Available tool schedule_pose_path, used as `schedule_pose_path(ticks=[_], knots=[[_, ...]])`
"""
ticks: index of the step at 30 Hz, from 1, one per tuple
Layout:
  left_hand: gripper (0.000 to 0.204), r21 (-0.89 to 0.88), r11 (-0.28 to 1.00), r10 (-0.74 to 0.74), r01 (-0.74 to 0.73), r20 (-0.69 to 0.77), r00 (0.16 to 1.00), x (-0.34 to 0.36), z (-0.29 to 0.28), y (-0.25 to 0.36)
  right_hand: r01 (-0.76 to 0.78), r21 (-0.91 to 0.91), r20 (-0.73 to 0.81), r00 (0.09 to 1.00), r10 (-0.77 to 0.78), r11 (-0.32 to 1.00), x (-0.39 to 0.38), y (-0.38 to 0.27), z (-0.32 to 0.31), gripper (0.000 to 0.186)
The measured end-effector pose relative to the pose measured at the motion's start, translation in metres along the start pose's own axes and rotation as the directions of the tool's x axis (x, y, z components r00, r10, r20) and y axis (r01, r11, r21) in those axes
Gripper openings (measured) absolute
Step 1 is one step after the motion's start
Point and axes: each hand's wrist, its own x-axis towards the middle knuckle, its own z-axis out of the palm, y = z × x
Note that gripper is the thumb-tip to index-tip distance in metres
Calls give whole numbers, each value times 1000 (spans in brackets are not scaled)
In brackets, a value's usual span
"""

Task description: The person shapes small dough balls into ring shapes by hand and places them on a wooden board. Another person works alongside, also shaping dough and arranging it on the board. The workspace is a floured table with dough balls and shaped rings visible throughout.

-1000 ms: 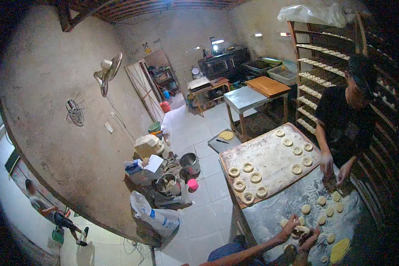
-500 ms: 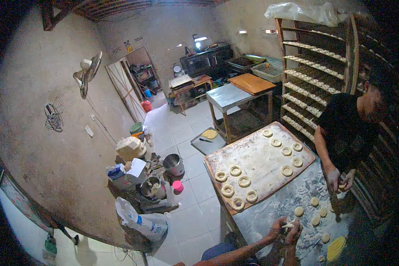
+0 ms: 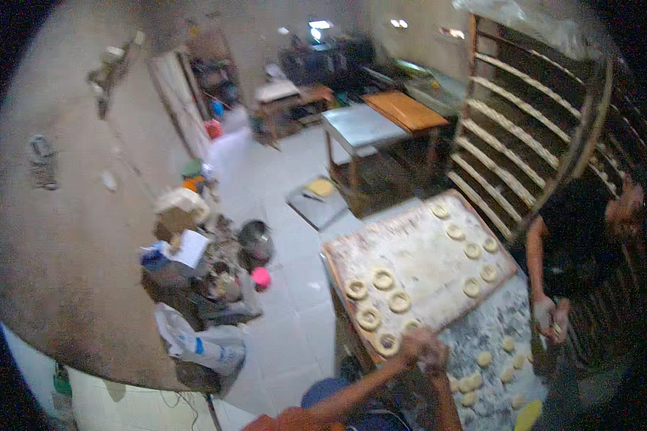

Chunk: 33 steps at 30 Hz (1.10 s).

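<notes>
My left hand (image 3: 412, 346) and my right hand (image 3: 435, 357) are close together over the near edge of a floured board (image 3: 431, 258). Both are closed around a small piece of dough, mostly hidden by my fingers and blurred by motion. Just beyond my left hand, several dough rings (image 3: 399, 302) lie in a group on the board. More rings (image 3: 471, 287) sit along its right side. To the right of my hands, small round dough pieces (image 3: 484, 358) are scattered on the floured tabletop (image 3: 482, 323).
Across the table a person (image 3: 575, 237) in black works dough with both hands. Behind them stands a tall rack (image 3: 474, 122) of loaded trays. A metal-topped table (image 3: 363, 129) is farther back. Sacks (image 3: 201, 345), a metal pot (image 3: 255, 243) and a pink container (image 3: 261, 278) are on the left floor.
My hands have moved left, from above the dough pieces to the board's near edge, still together around the dough. The whole view has shifted and blurred.
</notes>
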Motion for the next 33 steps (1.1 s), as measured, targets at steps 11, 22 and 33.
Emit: schedule_pose_path(ticks=[11,22,33], knots=[[29,-106,986,105,-125,-172,980,56,-170,20,353,-126,405,871,-277,927,77,-61,128,25],[29,589,802,293,-103,-236,927,78,-198,91,390,-196,389,873,-294,900,113,-14,201,49],[22,776,595,229,209,-413,882,153,-266,65,59,-685,244,957,153,726,163,-4,208,61]])
